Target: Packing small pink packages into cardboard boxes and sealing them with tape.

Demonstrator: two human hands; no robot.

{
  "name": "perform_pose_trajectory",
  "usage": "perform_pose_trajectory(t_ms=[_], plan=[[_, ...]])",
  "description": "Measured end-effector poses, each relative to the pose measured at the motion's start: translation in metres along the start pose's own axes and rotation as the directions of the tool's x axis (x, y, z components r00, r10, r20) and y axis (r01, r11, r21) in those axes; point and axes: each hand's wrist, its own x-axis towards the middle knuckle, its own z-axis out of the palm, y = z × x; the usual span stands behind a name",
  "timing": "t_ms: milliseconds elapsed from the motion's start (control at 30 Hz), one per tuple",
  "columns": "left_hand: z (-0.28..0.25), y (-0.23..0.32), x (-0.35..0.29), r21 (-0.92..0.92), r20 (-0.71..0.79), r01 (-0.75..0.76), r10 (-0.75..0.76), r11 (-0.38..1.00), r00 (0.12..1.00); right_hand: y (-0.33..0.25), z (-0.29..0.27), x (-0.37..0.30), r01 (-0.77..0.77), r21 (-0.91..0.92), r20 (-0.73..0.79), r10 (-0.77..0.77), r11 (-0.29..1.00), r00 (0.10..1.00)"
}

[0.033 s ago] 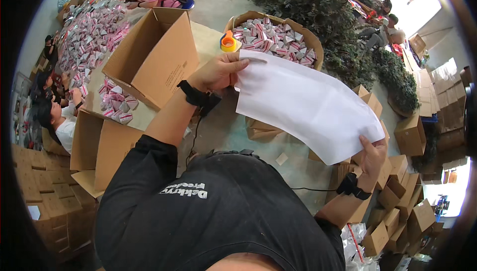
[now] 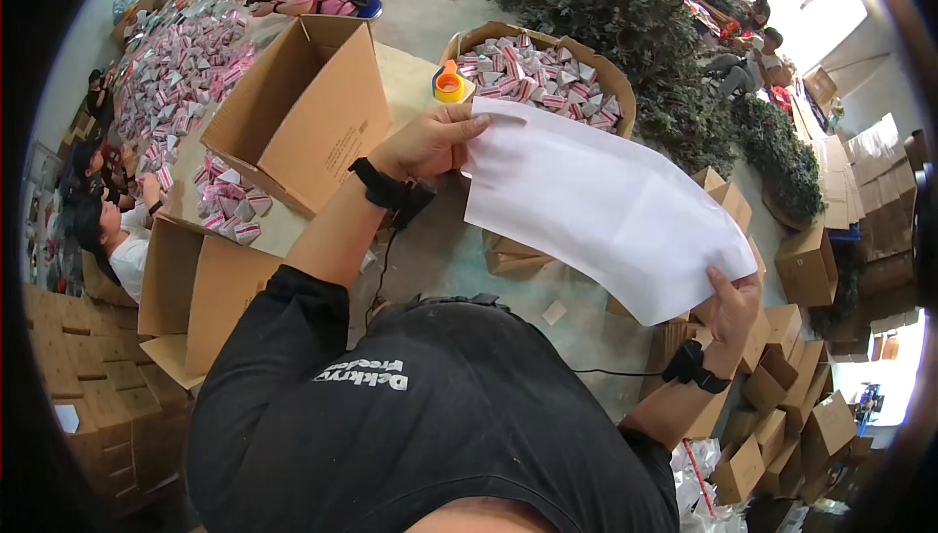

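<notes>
A large white sheet of paper [image 2: 596,206] hangs stretched between my hands, bowed slightly along its length. My left hand [image 2: 435,142] pinches its upper left corner, thumb on top. At the lower right end, my right hand [image 2: 733,300] grips the other edge, with the thumb on the front face and the fingers mostly behind. Just beyond my left hand, an orange and yellow tape roll [image 2: 449,85] rests at the table's corner. An upright open cardboard box [image 2: 322,113] stands on the table to the left of that hand.
A big carton [image 2: 625,108] full of small pink-and-white packets stands beyond the paper. More packets [image 2: 186,74] cover the table at far left, where several people sit. Dark green artificial foliage [image 2: 625,35] is heaped at the back. Cardboard boxes [image 2: 806,264] crowd the right side.
</notes>
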Motion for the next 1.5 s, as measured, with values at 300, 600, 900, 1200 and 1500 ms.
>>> perform_pose_trajectory(t_ms=[300,600,900,1200,1500], plan=[[0.010,-0.027,-0.006,-0.241,0.032,0.007,0.001,0.970,0.999,-0.001,-0.007,-0.007,-0.025,-0.022,0.061,0.026,0.999,0.998],[-0.006,-0.121,-0.039,-0.457,-0.183,-0.007,-0.087,0.890,0.979,0.033,-0.013,-0.015,-0.244,-0.074,0.114,0.252,0.967,0.961],[-0.015,-0.182,-0.084,-0.630,0.103,0.340,-0.358,0.699,0.928,0.109,-0.031,-0.012,-0.505,-0.161,0.202,0.530,0.848,0.824],[-0.016,-0.202,-0.109,0.365,-0.165,0.485,-0.458,0.795,0.874,0.161,-0.045,-0.022,-0.613,-0.104,0.142,0.621,0.784,0.771],[-0.034,-0.164,-0.117,0.323,-0.496,0.264,-0.075,0.909,0.865,0.155,0.004,0.013,-0.509,0.007,0.131,0.504,0.860,0.854]])
